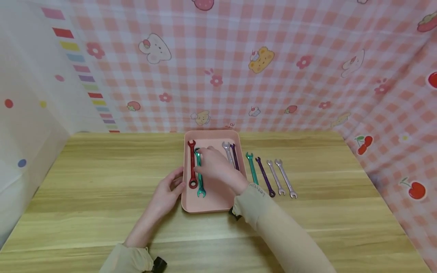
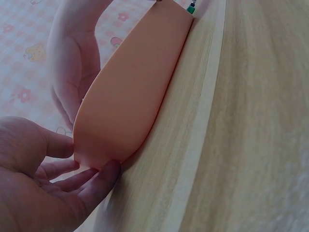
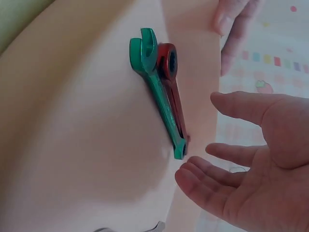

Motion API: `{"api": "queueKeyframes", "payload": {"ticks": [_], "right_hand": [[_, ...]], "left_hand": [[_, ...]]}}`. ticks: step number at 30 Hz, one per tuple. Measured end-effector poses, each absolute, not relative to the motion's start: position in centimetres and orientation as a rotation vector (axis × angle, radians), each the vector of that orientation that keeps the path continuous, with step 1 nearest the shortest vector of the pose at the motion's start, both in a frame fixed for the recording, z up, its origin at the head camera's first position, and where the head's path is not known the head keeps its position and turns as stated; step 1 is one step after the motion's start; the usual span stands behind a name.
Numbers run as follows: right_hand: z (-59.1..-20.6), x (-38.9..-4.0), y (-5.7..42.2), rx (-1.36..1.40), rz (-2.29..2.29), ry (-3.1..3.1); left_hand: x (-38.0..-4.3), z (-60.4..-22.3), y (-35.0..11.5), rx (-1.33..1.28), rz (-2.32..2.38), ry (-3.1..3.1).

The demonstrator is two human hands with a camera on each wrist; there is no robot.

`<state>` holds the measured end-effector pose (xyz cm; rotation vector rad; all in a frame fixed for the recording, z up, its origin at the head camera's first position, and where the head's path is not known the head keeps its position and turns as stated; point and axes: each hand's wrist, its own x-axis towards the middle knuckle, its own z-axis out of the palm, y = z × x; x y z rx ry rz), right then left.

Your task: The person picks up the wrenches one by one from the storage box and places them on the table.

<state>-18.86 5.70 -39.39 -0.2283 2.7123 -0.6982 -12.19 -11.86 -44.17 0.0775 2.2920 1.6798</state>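
A pink tray (image 1: 215, 204) lies on the table with wrenches in it. Along its left side are a red wrench (image 1: 192, 163) and a green wrench (image 3: 159, 94), side by side. A silver wrench (image 1: 227, 148) and a purple wrench (image 1: 235, 155) lie at its right, partly covered by my right arm. My right hand (image 1: 215, 163) is over the tray, fingers spread near the green wrench's far end, holding nothing. Fingertips of my left hand (image 2: 53, 179) touch the tray's outer left wall, as the head view (image 1: 168, 191) also shows.
Right of the tray, on the wooden table (image 1: 102, 189), lie another green wrench (image 1: 252, 167), another purple wrench (image 1: 265, 176) and two silver wrenches (image 1: 286, 178). The green one is partly behind my right sleeve (image 1: 273, 220). A checked pink cloth (image 1: 218, 76) hangs behind the table.
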Motion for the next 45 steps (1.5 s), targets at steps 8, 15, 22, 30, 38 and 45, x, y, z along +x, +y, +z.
{"api": "queueKeyframes", "payload": {"ticks": [8, 15, 22, 30, 38, 45], "right_hand": [[-39.0, -20.3, 5.2, -0.238, -0.635, 2.718], [-40.0, -20.8, 4.9, -0.146, -0.637, 2.694], [-40.6, -21.3, 4.7, -0.153, -0.627, 2.691], [-41.1, -22.0, 4.8, -0.162, -0.654, 2.704], [-41.9, -22.6, 5.3, -0.076, -0.769, 2.732], [-42.1, -22.5, 5.7, 0.015, -0.79, 2.771]], "left_hand": [[-12.2, -44.2, -11.9, 0.079, 1.682, 2.303], [-12.2, -44.4, -11.9, 0.069, 1.688, 2.302], [-12.1, -44.2, -11.9, 0.07, 1.685, 2.297], [-12.1, -44.3, -11.8, 0.068, 1.69, 2.312], [-12.0, -44.3, -11.8, 0.089, 1.714, 2.309], [-12.0, -44.3, -11.8, 0.093, 1.709, 2.316]]}}
